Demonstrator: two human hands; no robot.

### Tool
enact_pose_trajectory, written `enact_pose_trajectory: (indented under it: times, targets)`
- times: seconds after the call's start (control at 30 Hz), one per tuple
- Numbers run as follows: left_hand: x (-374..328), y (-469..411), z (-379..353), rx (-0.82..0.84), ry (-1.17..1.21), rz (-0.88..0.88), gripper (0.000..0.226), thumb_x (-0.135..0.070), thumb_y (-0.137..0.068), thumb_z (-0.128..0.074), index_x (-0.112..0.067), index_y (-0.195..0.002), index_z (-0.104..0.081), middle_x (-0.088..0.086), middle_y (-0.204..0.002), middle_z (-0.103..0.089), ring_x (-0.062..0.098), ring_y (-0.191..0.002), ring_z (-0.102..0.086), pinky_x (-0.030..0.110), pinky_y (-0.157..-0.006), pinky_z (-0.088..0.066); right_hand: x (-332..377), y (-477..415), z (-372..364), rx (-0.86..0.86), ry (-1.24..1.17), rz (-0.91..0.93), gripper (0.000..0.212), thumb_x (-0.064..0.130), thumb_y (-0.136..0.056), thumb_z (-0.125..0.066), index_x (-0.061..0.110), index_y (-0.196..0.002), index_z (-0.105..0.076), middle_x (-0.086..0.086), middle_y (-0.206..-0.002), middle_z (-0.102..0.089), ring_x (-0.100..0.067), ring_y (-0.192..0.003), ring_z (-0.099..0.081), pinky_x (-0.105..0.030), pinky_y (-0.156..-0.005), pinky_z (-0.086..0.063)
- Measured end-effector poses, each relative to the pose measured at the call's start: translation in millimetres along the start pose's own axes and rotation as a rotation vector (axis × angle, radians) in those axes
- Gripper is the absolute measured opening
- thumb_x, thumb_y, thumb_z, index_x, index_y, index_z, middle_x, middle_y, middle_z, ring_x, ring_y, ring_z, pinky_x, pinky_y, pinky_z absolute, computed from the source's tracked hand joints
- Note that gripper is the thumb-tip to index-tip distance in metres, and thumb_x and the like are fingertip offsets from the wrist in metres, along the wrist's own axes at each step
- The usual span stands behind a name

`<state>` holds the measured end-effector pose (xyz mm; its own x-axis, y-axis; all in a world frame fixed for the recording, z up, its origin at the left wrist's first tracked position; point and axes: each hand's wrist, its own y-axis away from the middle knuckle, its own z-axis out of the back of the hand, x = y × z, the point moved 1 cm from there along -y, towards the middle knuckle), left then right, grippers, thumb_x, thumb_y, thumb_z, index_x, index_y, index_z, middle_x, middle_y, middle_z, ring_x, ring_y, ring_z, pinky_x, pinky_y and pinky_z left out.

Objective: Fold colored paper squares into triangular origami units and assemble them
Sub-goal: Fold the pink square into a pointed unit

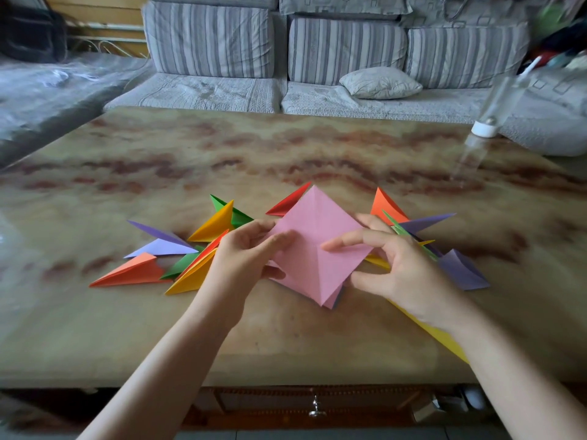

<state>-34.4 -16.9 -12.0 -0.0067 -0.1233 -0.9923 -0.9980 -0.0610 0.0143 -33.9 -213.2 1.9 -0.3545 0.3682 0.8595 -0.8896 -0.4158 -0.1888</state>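
Spanning the foreground: marbled counter (286, 147), bearing all items below.

Folded units (152, 268), in orange, purple, yellow, green and red: pointed triangles strewn left of the work, with a second lot to the right, partly behind the right hand.

Yellow sheet (444, 341): flat, lying under the right wrist.

Pink paper (314, 236): diamond shape, on the near half of the counter, between the two hands. Its long axis and centre crease run straight away from the person, near tip to far tip. It is possibly lifted a little off the counter; the view does not settle it.

Left hand (244, 258): grip narrow, pinching the paper's left corner, fingers over it, thumb at the lower edge.

Right hand (403, 268): equally near. Grip narrow, forefinger laid on the right corner, thumb at the edge below. Judged next: side corners brought in to the crease.
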Motion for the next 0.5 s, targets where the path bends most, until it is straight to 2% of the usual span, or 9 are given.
enact_pose_trajectory:
  times: [0.03, 0.1, 0.17, 0.23, 0.27, 0.37, 0.5]
  targets:
    - [0, 0, 0, 0.006, 0.012, 0.006, 0.007, -0.013, -0.085, -0.065, -0.014, -0.09, -0.069, -0.003, -0.073, -0.068, 0.007, -0.064, -0.063, 0.016, -0.049, -0.048, 1, 0, -1, -0.018, 0.007, -0.006, 0.043, 0.004, -0.068, -0.071, 0.037, -0.095, -0.072, 0.012, -0.128, -0.048, -0.002, -0.123, -0.048, -0.027, -0.107, -0.034]
    - [-1, 2, -1, 0.028, 0.037, 0.018, 0.008, -0.012, -0.087, -0.063, -0.012, -0.092, -0.069, -0.004, -0.072, -0.07, 0.007, -0.065, -0.065, 0.017, -0.052, -0.051, 4, -1, -1, -0.097, -0.017, -0.024, 0.031, 0.021, -0.061, -0.084, 0.034, -0.086, -0.075, 0.017, -0.12, -0.054, 0.009, -0.114, -0.05, -0.015, -0.097, -0.037]
    - [-3, 4, -3, 0.063, 0.068, 0.033, 0.011, -0.013, -0.09, -0.059, -0.009, -0.096, -0.068, -0.001, -0.079, -0.073, 0.012, -0.073, -0.07, 0.02, -0.056, -0.054, 7, -3, -2, -0.183, -0.09, -0.007, 0.017, 0.032, -0.06, -0.079, 0.031, -0.077, -0.075, 0.017, -0.1, -0.062, 0.016, -0.097, -0.054, -0.008, -0.084, -0.038]
    - [-5, 6, -5, 0.11, 0.105, 0.048, 0.018, -0.019, -0.091, -0.055, -0.008, -0.101, -0.065, 0.005, -0.092, -0.075, 0.019, -0.085, -0.072, 0.025, -0.062, -0.057, 7, -4, -3, -0.247, -0.176, 0.032, 0.009, 0.03, -0.065, -0.072, 0.022, -0.071, -0.072, 0.014, -0.074, -0.061, 0.005, -0.075, -0.056, -0.01, -0.072, -0.038]
    - [-7, 7, -7, 0.132, 0.125, 0.057, 0.023, -0.024, -0.091, -0.054, -0.008, -0.104, -0.065, 0.007, -0.097, -0.074, 0.021, -0.088, -0.072, 0.027, -0.066, -0.059, 6, -5, -4, -0.281, -0.207, 0.035, 0.012, 0.028, -0.068, -0.071, 0.017, -0.071, -0.071, 0.013, -0.068, -0.06, 0.0, -0.069, -0.054, -0.012, -0.069, -0.039]
    - [-10, 12, -13, 0.173, 0.17, 0.066, 0.037, -0.037, -0.082, -0.06, -0.011, -0.106, -0.065, 0.008, -0.1, -0.074, 0.022, -0.093, -0.071, 0.031, -0.071, -0.059, 3, -6, -3, -0.361, -0.255, -0.006, 0.018, 0.025, -0.071, -0.072, 0.009, -0.078, -0.071, -0.001, -0.065, -0.066, -0.008, -0.062, -0.058, -0.018, -0.064, -0.047]
    - [-8, 17, -18, 0.12, 0.105, -0.008, 0.037, -0.024, -0.066, -0.08, -0.012, -0.1, -0.07, 0.006, -0.094, -0.074, 0.019, -0.087, -0.071, 0.026, -0.065, -0.056, 5, -7, -5, -0.395, -0.328, -0.058, 0.013, 0.006, -0.076, -0.073, 0.005, -0.086, -0.065, -0.004, -0.067, -0.067, -0.013, -0.055, -0.062, -0.019, -0.053, -0.048]
